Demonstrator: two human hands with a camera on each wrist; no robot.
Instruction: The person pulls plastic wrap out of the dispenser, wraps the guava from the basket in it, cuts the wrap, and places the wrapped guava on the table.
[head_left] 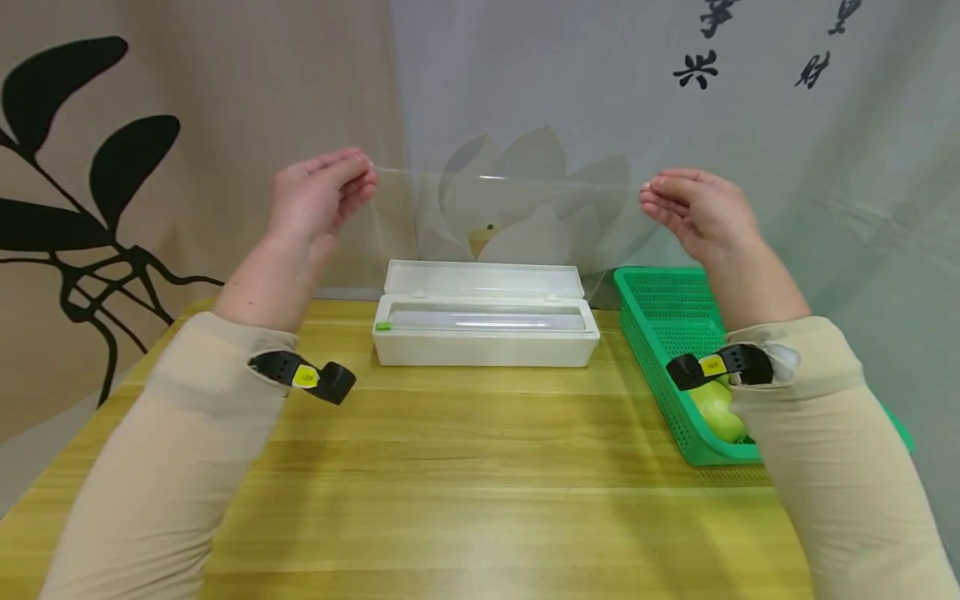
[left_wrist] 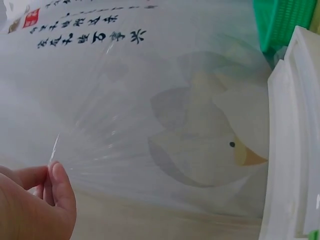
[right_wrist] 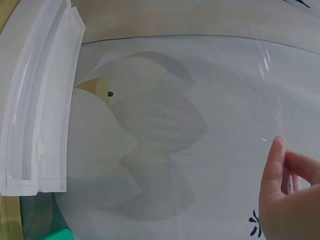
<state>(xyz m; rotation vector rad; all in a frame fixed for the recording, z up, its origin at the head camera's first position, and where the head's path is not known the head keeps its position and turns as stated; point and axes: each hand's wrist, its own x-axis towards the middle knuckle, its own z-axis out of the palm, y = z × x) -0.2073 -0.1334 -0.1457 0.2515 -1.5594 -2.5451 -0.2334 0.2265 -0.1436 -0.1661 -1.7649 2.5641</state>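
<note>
Clear plastic film [head_left: 510, 208] stretches mid-air between the left hand [head_left: 318, 193] and right hand [head_left: 701, 208], each pinching its edge, higher than the white box [head_left: 487, 348]. Only the head view shows fruit [head_left: 718, 412] in the green basket [head_left: 660, 377].

Pale printed curtain [head_left: 525, 67] behind a yellowish wood-grain table [head_left: 480, 467]

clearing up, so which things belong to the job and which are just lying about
In the job, it seems:
clear film, pinched by left hand and right hand
open white box, roll inside

Seemingly just there:
green basket
green fruit in it
printed curtain
</note>
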